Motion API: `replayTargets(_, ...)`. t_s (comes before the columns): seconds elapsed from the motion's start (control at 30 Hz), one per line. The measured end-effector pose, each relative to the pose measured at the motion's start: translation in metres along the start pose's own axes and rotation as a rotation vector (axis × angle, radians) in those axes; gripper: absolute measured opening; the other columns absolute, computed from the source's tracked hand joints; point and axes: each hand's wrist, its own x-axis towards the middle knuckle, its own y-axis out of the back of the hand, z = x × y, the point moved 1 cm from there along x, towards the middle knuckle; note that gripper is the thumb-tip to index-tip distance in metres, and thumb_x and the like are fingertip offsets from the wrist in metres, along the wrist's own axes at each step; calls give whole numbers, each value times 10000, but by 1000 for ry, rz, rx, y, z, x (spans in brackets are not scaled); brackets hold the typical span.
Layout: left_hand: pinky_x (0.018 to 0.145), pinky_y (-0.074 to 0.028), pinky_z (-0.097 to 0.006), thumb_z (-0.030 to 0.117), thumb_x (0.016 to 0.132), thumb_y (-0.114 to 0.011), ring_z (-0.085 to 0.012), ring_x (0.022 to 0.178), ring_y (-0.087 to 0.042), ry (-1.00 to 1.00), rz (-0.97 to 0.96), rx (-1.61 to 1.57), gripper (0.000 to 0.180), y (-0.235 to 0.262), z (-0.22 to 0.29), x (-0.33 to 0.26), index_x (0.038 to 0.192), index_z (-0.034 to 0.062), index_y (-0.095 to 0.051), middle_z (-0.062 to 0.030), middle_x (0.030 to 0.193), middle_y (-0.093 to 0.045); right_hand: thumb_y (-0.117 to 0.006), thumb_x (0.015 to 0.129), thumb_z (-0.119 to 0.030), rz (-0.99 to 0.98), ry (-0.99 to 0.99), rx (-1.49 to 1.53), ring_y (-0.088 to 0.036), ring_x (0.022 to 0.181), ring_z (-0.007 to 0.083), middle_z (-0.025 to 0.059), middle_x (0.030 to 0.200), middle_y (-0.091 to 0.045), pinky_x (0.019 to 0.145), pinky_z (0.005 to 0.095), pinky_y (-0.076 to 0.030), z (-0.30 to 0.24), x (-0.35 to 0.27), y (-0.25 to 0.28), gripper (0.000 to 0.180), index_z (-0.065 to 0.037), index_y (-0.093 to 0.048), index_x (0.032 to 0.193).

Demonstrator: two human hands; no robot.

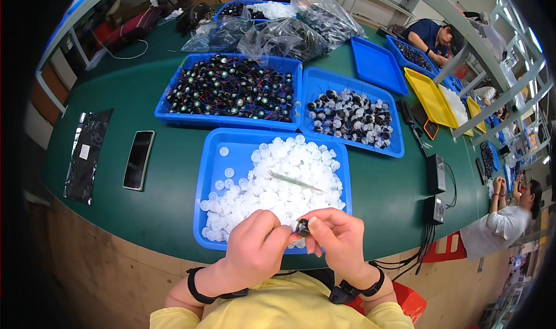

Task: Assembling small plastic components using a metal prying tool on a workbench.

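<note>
Both my hands meet over the near edge of a blue tray (215, 137) heaped with small white translucent plastic caps (284, 173). Between thumb and fingers, my right hand (341, 239) grips a small black round part (302, 228). My left hand (255, 245) is closed in a pinch right against that part's left side; whatever its fingertips hold is hidden. Across the heap of caps lies a thin pointed tool, seemingly tweezers (294, 180). Behind, a larger blue bin (174, 119) holds many black parts with red and blue wires. A blue tray (394, 120) to its right contains black parts with clear caps.
On the green table's left lie a phone (138, 160) and a black plastic pouch (87, 155). Clear bags (284, 38) stand at the back. Two black boxes (435, 175) with cables sit at the right edge. Co-workers (428, 37) sit beyond, near a yellow tray (430, 97).
</note>
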Motion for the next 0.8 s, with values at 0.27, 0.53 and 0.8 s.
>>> replayTargets(0.27, 582, -367, -281, 105, 884, -493, -163, 628, -431, 482, -468, -946, 205, 8, -9, -3, 711, 9, -544, -52, 697, -438, -752, 643, -226, -288, 853, -862, -604, 718, 207, 82, 875, -606, 558, 268, -499, -11, 15, 4, 478, -10, -574, 1030)
replayTargets(0.53, 526, -317, -253, 98, 870, -508, -112, 579, -387, 507, -526, -817, 211, 15, -16, -4, 685, 0, -536, -31, 659, -416, -668, 681, -16, -376, 806, -952, -584, 680, 188, 88, 865, -583, 502, 268, -486, -9, 7, 6, 213, 10, -575, 871)
replayTargets(0.8, 538, -330, -244, 91, 871, -501, -101, 594, -401, 525, -564, -871, 185, 18, -20, -2, 720, 2, -561, -29, 680, -442, -628, 677, 11, -386, 787, -1013, -527, 599, 213, 103, 839, -510, 460, 299, -440, 2, 3, 3, 264, 16, -541, 926)
